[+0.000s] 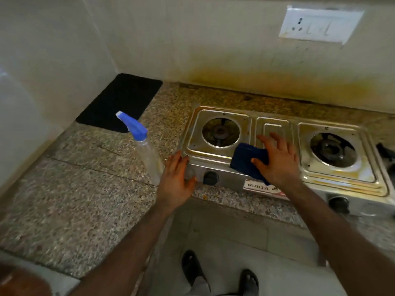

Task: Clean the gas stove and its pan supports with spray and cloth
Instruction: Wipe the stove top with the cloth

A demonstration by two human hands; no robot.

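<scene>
A two-burner steel gas stove (275, 124) stands on the granite counter, its burners bare with no pan supports on them. My right hand (277, 159) presses a dark blue cloth (245, 159) flat on the stove's front edge, between the two burners, with the fingers spread. My left hand (177, 176) rests against the stove's front left corner, beside the left knob (210, 177). A clear spray bottle (147, 159) with a blue trigger head stands on the counter just left of my left hand.
A black mat (121, 101) lies on the counter at the back left corner. A dark pan support (386, 154) shows at the right edge. The wall behind is stained yellow, with a socket plate (318, 26) above. The counter edge runs below the stove.
</scene>
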